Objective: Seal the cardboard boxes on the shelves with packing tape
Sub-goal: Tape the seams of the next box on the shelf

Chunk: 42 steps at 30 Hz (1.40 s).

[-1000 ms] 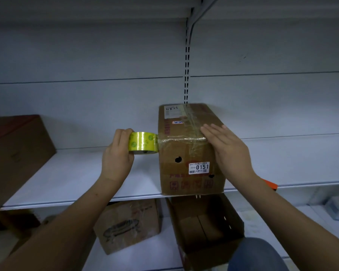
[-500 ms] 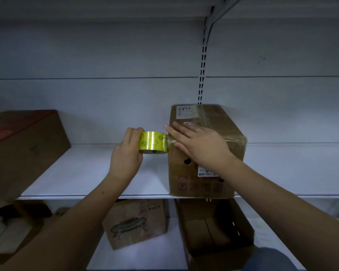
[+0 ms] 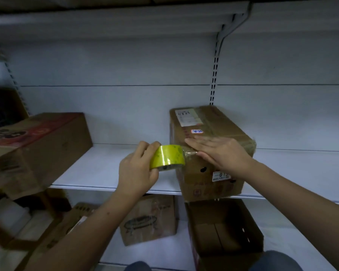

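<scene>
Yellow-green tape roll sits gripped in the left hand, fingers curled over its top, thumb below, just left of the box on the white shelf. A short clear strip runs from the roll to the box's near top edge. There the right hand lies flat, fingers straight, pressing the tape down. Well left of the roll stands another box; below, an open box
</scene>
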Each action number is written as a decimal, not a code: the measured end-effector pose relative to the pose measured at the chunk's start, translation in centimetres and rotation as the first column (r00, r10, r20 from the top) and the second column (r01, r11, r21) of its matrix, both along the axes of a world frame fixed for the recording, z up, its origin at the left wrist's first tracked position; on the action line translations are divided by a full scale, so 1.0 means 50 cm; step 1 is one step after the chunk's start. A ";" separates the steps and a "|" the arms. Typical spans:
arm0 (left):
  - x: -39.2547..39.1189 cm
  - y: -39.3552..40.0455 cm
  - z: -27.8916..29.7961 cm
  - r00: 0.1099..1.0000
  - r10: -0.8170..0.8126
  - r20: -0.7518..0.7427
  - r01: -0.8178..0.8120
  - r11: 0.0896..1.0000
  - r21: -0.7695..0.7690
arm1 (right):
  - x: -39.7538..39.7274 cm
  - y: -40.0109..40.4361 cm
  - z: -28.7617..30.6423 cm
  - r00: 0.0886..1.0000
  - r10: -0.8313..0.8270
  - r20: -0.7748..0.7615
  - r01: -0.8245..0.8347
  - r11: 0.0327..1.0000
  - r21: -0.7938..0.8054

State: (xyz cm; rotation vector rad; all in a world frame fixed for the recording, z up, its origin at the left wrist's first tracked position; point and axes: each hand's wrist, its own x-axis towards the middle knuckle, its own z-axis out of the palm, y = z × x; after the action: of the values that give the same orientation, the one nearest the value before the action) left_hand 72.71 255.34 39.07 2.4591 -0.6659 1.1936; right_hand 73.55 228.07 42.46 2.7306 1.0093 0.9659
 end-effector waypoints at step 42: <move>-0.096 -0.179 0.063 0.541 -0.476 -0.693 0.185 0.871 -0.454 | -0.041 -0.068 -0.051 0.981 0.165 -0.107 -0.119 0.932 0.342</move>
State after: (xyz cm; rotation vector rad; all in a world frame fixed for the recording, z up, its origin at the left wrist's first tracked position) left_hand 67.89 246.37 42.22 2.0988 -0.5540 -0.0257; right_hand 71.53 224.68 39.91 3.0710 1.1781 1.0785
